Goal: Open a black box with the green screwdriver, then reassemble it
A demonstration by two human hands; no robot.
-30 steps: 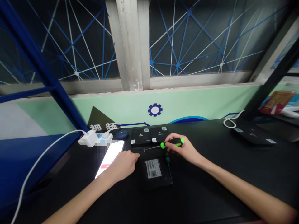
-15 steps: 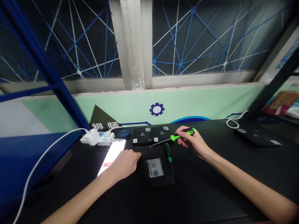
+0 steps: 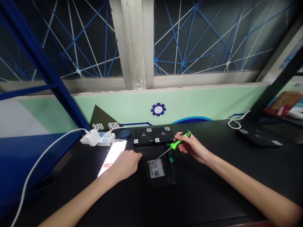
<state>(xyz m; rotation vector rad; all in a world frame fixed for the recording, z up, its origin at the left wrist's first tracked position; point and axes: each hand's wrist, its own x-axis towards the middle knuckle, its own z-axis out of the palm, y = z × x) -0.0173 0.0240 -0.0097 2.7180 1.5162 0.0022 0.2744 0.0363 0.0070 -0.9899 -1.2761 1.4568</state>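
Right hand (image 3: pixel 192 147) pinches green-handled screwdriver (image 3: pixel 176 144), tip at white label (image 3: pixel 156 168) of black box (image 3: pixel 161 182); left hand (image 3: pixel 125 165) loosely curled, empty, just left of box.

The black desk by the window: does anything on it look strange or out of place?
A second screwdriver lies loose along the right edge of the black box, just below the green-handled screwdriver in the right hand. It looks stray there. No spill or damage shows.

The mint-green wall (image 3: pixel 132 108) bears white Chinese characters (image 3: pixel 101 126) reading 视频, "video". The sticker (image 3: pixel 156 168) on the black electronic box (image 3: pixel 159 179) and the labels on the two black devices (image 3: pixel 143 136) (image 3: pixel 164 135) are too small to read.
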